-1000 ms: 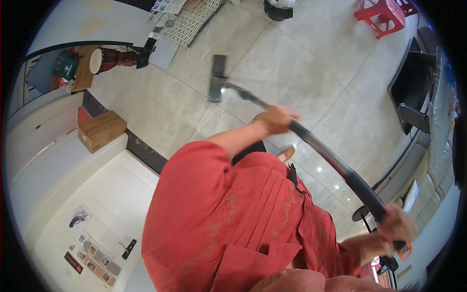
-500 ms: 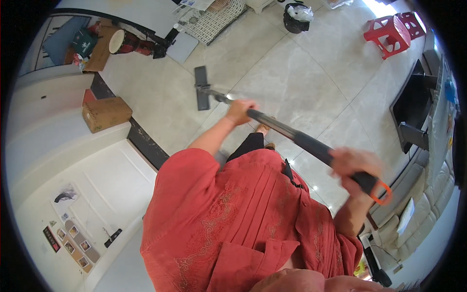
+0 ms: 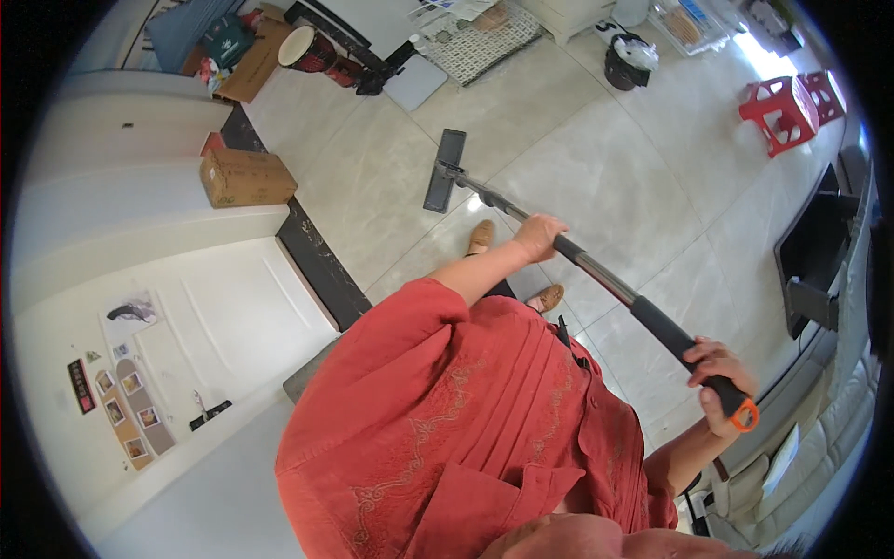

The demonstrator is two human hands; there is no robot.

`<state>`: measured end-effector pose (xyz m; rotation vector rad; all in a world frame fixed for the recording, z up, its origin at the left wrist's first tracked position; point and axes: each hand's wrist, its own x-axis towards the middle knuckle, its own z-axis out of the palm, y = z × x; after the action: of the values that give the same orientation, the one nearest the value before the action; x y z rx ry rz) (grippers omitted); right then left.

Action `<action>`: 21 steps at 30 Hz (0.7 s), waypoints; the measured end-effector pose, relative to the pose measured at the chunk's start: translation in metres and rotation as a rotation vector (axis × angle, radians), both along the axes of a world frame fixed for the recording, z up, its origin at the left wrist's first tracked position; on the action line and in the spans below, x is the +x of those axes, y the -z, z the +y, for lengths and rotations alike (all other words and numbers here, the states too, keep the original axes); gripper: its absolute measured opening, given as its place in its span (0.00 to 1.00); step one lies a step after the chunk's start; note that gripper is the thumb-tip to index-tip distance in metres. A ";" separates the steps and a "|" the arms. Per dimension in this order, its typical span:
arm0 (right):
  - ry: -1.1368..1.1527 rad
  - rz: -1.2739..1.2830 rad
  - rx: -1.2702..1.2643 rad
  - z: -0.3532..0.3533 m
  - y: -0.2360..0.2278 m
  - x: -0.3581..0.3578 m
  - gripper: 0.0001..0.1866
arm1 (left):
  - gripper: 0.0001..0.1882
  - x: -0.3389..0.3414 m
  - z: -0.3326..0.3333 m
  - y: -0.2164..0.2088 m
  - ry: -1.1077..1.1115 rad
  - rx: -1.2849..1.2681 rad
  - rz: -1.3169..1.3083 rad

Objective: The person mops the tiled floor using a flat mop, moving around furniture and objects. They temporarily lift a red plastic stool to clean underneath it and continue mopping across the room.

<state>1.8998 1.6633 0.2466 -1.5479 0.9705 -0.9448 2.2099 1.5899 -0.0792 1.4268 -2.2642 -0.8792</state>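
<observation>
Fingers of the left hand wrap the mop mid-pole; those of the right hand clench its black grip. Flat mop head rests on the tiled floor, beyond the cardboard box.

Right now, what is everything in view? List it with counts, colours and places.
flat mop: one, dark head on a silver and black pole with an orange end loop, head on the floor ahead
tiled floor: one, pale beige, glossy
cardboard box: one, brown, on the white ledge at left
plastic stools: two, red, far right
drum: one, dark red with a pale top, far left
bin: one, black with a white liner, far middle
screen: one, black, right wall
sofa: one, cream, lower right
photos: several small ones, on the white surface at lower left
shoes: two, tan, on the floor
left hand: gripping the pole mid-length
right hand: gripping the pole's top end
</observation>
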 end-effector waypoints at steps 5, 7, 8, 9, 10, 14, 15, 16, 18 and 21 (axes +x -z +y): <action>-0.115 -0.061 -0.143 -0.044 -0.001 0.035 0.13 | 0.09 0.055 -0.029 -0.016 0.075 0.032 -0.005; -0.157 -0.141 -0.116 -0.063 -0.005 0.079 0.11 | 0.12 0.094 -0.038 -0.026 0.064 0.055 -0.023; -0.184 -0.146 -0.113 -0.076 -0.008 0.107 0.11 | 0.16 0.119 -0.043 -0.027 0.037 0.019 0.000; -0.196 -0.131 -0.107 -0.089 -0.011 0.136 0.11 | 0.16 0.148 -0.049 -0.028 0.010 0.014 0.015; -0.212 -0.116 -0.101 -0.101 -0.011 0.166 0.11 | 0.16 0.179 -0.054 -0.029 -0.020 0.009 0.031; -0.462 -0.121 -0.173 -0.149 -0.030 0.264 0.10 | 0.17 0.274 -0.064 -0.027 -0.196 -0.081 0.130; -0.504 -0.143 -0.168 -0.160 -0.041 0.292 0.09 | 0.17 0.291 -0.067 -0.035 -0.236 -0.099 0.157; -0.533 -0.174 -0.163 -0.173 -0.044 0.310 0.09 | 0.17 0.307 -0.070 -0.043 -0.324 -0.108 0.213; -0.608 -0.096 -0.149 -0.194 -0.055 0.343 0.09 | 0.15 0.348 -0.073 -0.049 -0.401 -0.114 0.207; -0.670 -0.072 -0.139 -0.228 -0.050 0.373 0.09 | 0.09 0.411 -0.060 -0.054 -0.541 -0.145 0.244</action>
<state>2.2733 1.4351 0.2966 -1.7743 0.2889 -0.5854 2.6207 1.5296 -0.0253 1.6430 -1.6084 -0.6527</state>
